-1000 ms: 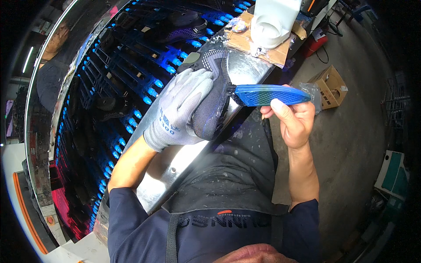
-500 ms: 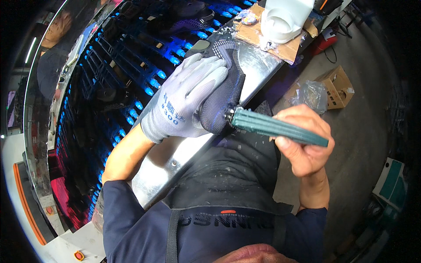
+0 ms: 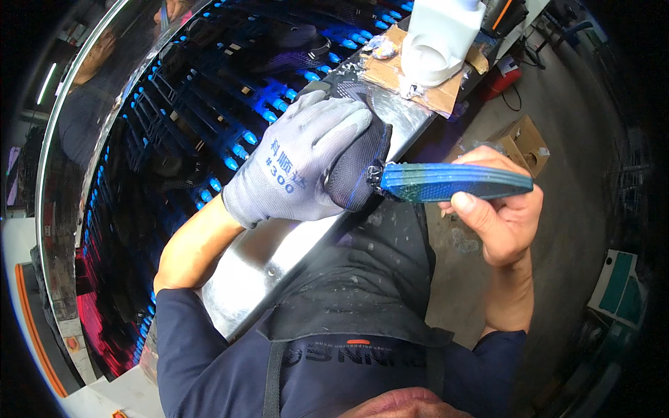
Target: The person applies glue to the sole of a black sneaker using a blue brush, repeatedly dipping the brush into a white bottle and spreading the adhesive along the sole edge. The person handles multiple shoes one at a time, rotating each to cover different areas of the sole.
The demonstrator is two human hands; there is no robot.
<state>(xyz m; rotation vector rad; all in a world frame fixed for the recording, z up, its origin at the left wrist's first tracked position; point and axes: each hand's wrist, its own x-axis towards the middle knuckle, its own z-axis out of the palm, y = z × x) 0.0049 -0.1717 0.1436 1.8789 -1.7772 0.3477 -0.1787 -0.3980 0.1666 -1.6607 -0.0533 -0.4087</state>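
Note:
My left hand [image 3: 296, 164], in a pale grey work glove, is closed over a dark knit shoe upper [image 3: 357, 177] at the metal ledge. Its fingers lie pressed together across the shoe's top; the far part of the shoe is mostly hidden behind them. My bare right hand [image 3: 503, 226] grips a brush [image 3: 456, 182] with a ridged blue-green handle, thumb below and fingers above. The brush's dark bristle end meets the rounded end of the shoe nearest me. Whether the bristles press on it or only graze it, I cannot tell.
A white plastic container [image 3: 442, 42] stands on smeared cardboard [image 3: 446, 94] at the ledge's far end. Left of the metal ledge [image 3: 240, 285] runs a conveyor with rows of blue-lit rods [image 3: 237, 151] and dark shoes. An open carton [image 3: 523, 143] sits on the floor at right.
The brush's handle has swung to nearly level, showing its broad face, and my right hand has shifted slightly rightward. My left hand still holds the shoe upper, which is tilted a little differently.

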